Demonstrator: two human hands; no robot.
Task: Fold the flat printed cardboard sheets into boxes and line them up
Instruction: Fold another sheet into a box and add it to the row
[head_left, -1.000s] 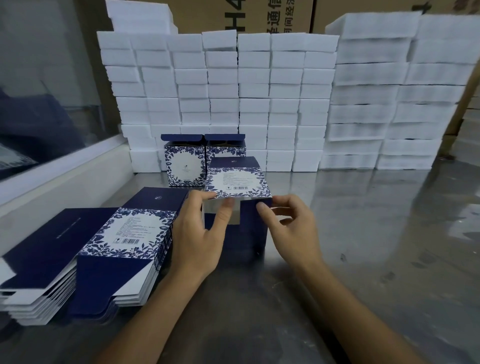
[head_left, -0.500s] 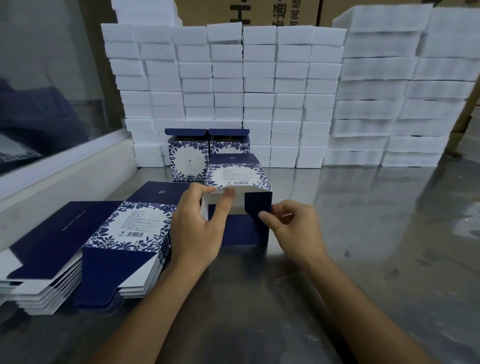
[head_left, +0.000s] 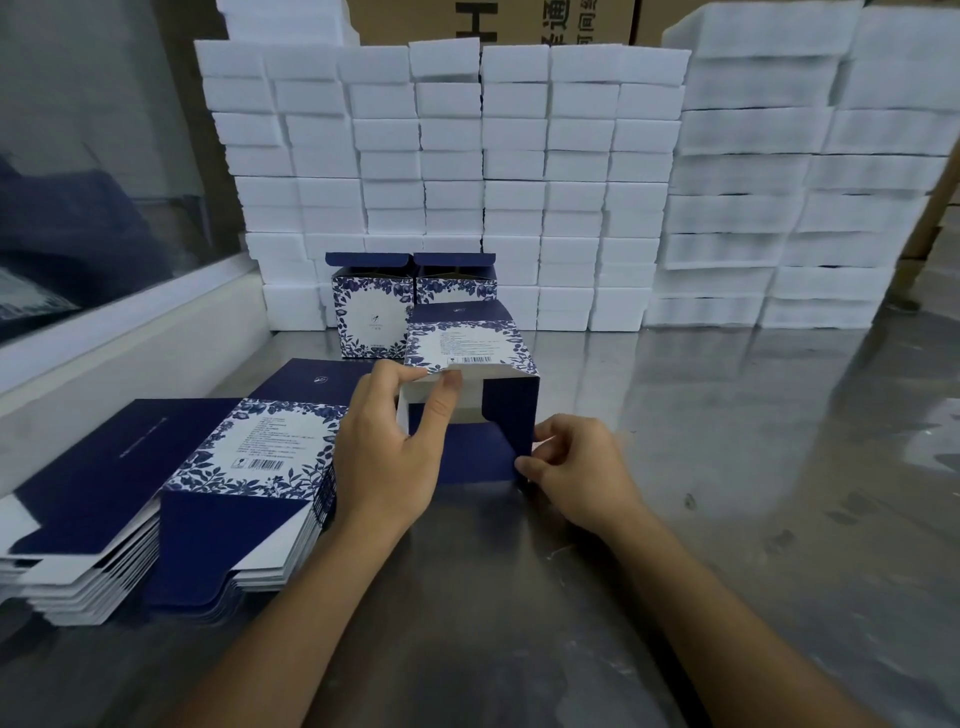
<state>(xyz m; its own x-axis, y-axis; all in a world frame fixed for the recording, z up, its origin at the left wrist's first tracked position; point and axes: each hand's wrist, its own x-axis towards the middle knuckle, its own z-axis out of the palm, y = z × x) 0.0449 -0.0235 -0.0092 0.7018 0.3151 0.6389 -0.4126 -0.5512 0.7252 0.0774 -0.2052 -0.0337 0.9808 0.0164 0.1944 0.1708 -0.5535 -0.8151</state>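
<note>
Progress is early: 2 folded boxes stand far, left hand and right hand pinch a half-formed box, flat sheets remain.

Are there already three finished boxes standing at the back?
No, only two finished boxes stand side by side against the white blocks.

Readable print: only on the cartons behind

I make out a large "H" and the character "通" on the brown carton along the bench's far edge; barcode labels on the half-folded box stay illegible.
</note>
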